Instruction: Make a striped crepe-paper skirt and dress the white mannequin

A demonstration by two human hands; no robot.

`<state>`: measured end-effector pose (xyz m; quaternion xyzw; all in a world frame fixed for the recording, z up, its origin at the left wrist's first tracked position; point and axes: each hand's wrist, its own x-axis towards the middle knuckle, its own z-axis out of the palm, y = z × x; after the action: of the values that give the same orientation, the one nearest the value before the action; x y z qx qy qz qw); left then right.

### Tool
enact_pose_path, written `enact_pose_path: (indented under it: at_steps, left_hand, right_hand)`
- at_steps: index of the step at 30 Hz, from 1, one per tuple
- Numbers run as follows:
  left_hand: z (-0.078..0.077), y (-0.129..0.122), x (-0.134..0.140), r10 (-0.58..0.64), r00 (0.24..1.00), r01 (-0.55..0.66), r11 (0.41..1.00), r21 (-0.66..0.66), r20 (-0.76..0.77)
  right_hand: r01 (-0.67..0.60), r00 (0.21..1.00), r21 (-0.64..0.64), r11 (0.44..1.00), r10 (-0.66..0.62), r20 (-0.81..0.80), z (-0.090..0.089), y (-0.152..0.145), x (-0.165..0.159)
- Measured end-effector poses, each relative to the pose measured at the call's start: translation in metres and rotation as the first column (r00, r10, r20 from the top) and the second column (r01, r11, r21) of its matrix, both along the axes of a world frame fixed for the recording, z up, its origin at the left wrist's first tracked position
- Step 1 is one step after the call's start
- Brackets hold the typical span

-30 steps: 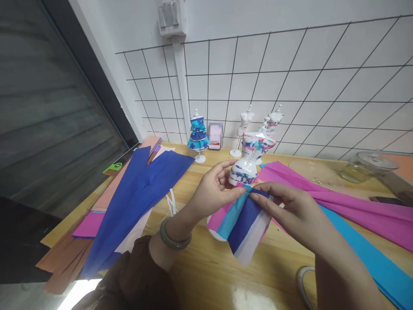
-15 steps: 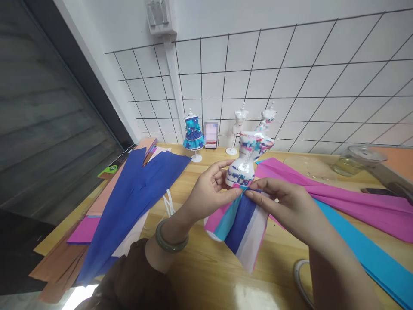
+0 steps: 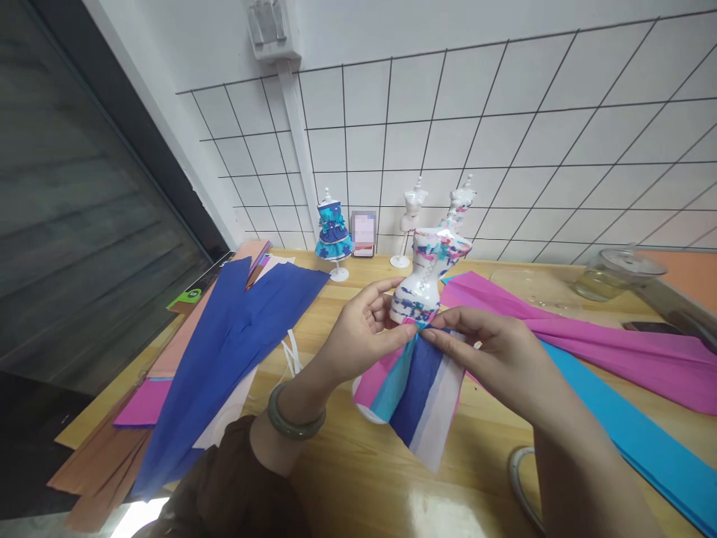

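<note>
A small white mannequin (image 3: 421, 288) with pink and blue paint smears stands in front of me. At its lower edge hangs a striped crepe paper skirt (image 3: 417, 392) in pink, teal, dark blue and pale pink. My left hand (image 3: 367, 325) is closed round the mannequin's left side, its thumb pressing the skirt's top edge. From the other side my right hand (image 3: 482, 344) pinches the gathered top of the paper between thumb and forefinger. Both thumbs nearly meet at the waist. The mannequin's base is mostly hidden by the paper.
Dark blue crepe paper (image 3: 235, 359) lies left over other sheets. Magenta paper (image 3: 560, 321) and bright blue paper (image 3: 632, 426) stretch right. Behind stand a dressed mannequin (image 3: 334, 232), a phone (image 3: 364, 233), a bare mannequin (image 3: 413, 209) and a glass teapot (image 3: 616, 273).
My hands keep their hold on the mannequin and the paper skirt. The view has shifted very slightly; the skirt's top looks pinched a little tighter.
</note>
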<state>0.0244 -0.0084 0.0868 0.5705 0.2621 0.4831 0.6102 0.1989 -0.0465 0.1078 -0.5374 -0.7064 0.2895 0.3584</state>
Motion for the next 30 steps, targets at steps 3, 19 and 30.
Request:
enact_pose_path:
  at_steps: [3, 19, 30]
  left_hand:
    - [-0.002, 0.000, 0.000, -0.018, 1.000, 0.018, 1.000, 0.012, 0.018]
    - [-0.002, -0.004, 0.011, 0.086, 0.996, -0.085, 0.996, -0.019, 0.020]
    - [-0.005, -0.002, 0.006, 0.119, 0.987, -0.104, 0.986, 0.130, -0.111]
  right_hand:
    - [0.024, 0.999, 0.007, 1.000, -0.024, 0.020, -0.001, -0.001, -0.001]
    - [0.017, 0.996, 0.013, 1.000, -0.018, 0.090, -0.002, -0.001, -0.002]
    - [-0.021, 0.993, 0.026, 0.999, 0.018, 0.116, -0.001, 0.000, 0.003]
